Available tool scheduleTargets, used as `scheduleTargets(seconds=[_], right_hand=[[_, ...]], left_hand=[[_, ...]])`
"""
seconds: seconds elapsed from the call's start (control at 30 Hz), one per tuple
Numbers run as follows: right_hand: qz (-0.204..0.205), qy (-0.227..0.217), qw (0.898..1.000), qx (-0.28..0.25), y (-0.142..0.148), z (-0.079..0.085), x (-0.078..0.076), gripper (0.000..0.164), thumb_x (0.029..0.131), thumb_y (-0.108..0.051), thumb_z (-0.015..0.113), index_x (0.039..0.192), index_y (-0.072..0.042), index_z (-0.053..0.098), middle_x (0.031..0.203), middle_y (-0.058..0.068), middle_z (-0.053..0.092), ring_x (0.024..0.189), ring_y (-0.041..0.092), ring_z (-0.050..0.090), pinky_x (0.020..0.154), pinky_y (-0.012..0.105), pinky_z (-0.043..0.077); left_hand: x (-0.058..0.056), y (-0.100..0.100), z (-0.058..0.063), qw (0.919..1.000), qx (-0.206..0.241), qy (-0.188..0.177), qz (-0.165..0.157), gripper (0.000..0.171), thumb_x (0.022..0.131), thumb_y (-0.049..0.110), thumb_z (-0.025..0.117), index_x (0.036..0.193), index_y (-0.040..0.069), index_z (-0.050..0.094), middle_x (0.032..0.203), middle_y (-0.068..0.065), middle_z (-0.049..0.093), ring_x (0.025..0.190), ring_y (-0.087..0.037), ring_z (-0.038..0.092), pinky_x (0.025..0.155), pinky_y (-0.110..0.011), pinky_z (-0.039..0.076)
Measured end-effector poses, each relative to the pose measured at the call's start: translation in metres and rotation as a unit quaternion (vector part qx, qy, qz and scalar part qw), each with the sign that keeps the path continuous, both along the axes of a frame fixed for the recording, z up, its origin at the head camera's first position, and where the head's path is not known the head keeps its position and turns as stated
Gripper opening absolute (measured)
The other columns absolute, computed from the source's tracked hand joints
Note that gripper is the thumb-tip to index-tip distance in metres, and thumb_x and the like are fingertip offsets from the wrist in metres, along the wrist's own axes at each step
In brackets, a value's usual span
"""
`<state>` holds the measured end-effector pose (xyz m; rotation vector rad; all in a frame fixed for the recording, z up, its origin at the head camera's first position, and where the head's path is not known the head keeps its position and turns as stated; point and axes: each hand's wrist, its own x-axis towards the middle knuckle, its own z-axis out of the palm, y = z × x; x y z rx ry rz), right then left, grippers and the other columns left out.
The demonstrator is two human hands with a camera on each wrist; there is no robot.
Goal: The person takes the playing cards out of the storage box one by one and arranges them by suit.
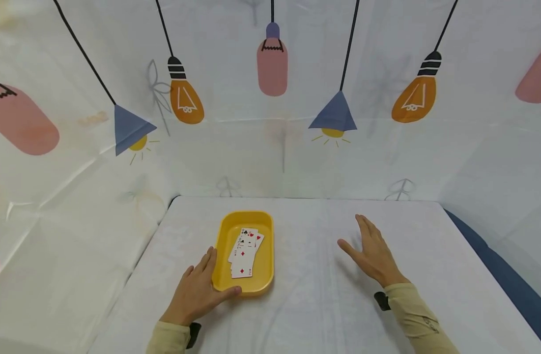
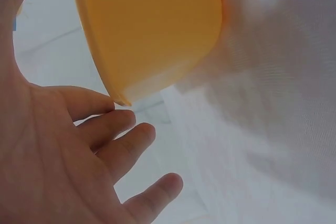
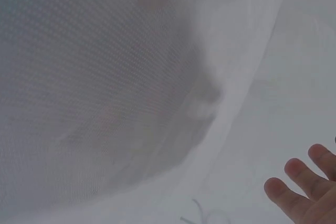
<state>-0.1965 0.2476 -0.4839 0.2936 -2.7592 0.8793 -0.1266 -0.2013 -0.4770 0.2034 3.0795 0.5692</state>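
A yellow tray (image 1: 269,255) lies on the white-covered table, left of centre. Inside it several playing cards (image 1: 242,261) overlap face up, showing red diamonds, hearts and black clubs. My left hand (image 1: 195,295) spans the tray's near left corner, fingers along the left side and thumb by the near rim. In the left wrist view the index fingertip of that hand (image 2: 58,156) meets the rim of the tray (image 2: 152,30), and the other fingers extend past it. To the right, my right hand (image 1: 376,258) is held above the tablecloth, fingers extended, thumb apart, holding nothing.
White tablecloth (image 1: 305,275) covers the table. Behind and to the left hangs a pale sheet (image 1: 235,157) printed with lamps and bulbs. Something dark blue (image 1: 496,265) shows beyond the table's right edge.
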Motion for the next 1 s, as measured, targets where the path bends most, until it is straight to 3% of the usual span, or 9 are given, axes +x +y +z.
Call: scheduleTargets(seconds=[0.6,1.0], right_hand=[[0.015,-0.016,1.0,-0.011,-0.033,-0.005,-0.004,0.095,0.094,-0.061,0.062,0.162,-0.007,0.021,0.164,0.018,0.025,0.148,0.041,0.025,0.113,0.065,0.028],[0.035,-0.016,0.999,-0.007,-0.075,0.001,-0.002,0.093,0.092,-0.062,0.064,0.16,-0.01,0.028,0.162,0.011,0.032,0.147,0.033,0.031,0.114,0.058,0.033]], left_hand=[[-0.003,0.0,-0.004,0.9991,0.019,0.033,-0.019,0.123,0.077,0.078,0.067,0.16,-0.001,0.022,0.166,-0.018,0.022,0.147,-0.034,0.035,0.113,-0.059,0.033],[-0.004,-0.001,-0.01,0.9997,0.019,0.01,-0.01,0.125,0.077,0.082,0.064,0.16,0.0,0.019,0.167,-0.016,0.017,0.15,-0.033,0.029,0.114,-0.06,0.03]])
